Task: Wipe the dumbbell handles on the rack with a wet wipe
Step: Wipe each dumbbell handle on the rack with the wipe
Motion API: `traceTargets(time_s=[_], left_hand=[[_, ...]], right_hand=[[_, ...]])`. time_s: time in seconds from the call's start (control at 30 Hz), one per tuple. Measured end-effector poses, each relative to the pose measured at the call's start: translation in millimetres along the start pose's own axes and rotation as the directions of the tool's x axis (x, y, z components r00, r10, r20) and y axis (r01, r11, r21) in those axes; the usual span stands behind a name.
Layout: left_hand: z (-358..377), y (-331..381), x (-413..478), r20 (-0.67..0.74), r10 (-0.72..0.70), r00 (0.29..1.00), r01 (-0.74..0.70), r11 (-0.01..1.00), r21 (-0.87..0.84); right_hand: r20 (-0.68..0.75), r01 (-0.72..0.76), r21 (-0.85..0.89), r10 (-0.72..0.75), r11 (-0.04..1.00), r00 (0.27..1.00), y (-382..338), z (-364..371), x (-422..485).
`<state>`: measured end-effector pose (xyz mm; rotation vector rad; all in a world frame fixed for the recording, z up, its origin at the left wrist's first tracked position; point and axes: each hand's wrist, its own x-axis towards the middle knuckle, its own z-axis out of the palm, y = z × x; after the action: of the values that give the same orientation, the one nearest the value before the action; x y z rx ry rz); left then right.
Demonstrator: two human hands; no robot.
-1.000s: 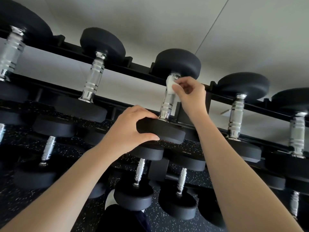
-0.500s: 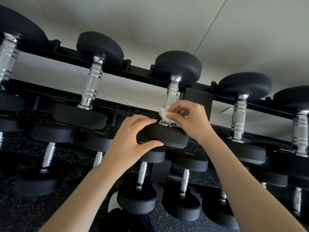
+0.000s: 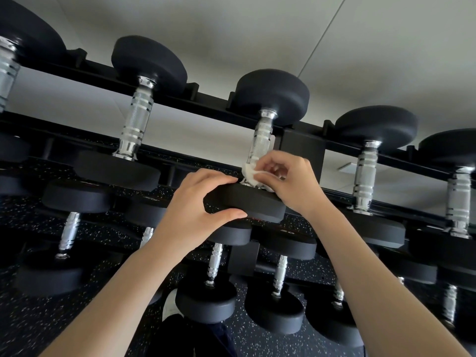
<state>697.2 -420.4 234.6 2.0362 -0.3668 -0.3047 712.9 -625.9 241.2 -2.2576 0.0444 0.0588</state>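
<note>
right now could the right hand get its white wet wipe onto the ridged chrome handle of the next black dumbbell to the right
Probably yes. The right hand, pinching the white wet wipe, is on the same top row, and that chrome handle stands bare; the black rack post between them looks set back.

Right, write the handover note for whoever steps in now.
Left hand: grips the near head of the middle top-row dumbbell, steadying it.
Right hand: pinches the wipe round the near end of that dumbbell's handle.
Done: this handle is being wiped; which others are finished cannot be told.
Left: finish this handle, then the other handles on the rack.
</note>
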Motion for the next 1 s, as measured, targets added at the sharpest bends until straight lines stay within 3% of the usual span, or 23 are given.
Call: traceTargets(time_s=[0.1,0.27,0.57,0.77,1.0], left_hand=[[0,-2,1,0.003,0.000,1.000,0.000,1.000,0.001],[0,-4,2,-0.001,0.002,1.000,-0.002,1.000,-0.007],[1,-5,2,-0.004,0.006,1.000,-0.006,1.000,-0.018],[1,-6,2,-0.003,0.013,1.000,-0.013,1.000,-0.021],[0,-7,3,0.003,0.016,1.000,-0.016,1.000,-0.020]], right_hand=[[-0.054,0.006,-0.003,-0.006,1.000,0.999,2,2,0],[-0.275,-0.054,0.043,0.064,0.998,0.959,1,-1,26],[-0.606,-0.096,0.186,0.191,0.978,0.772,-7,13,63],[-0.426,-0.154,0.127,0.194,0.980,0.884,-16,8,62],[-0.188,-0.174,0.026,0.176,0.984,0.966,-15,8,13]])
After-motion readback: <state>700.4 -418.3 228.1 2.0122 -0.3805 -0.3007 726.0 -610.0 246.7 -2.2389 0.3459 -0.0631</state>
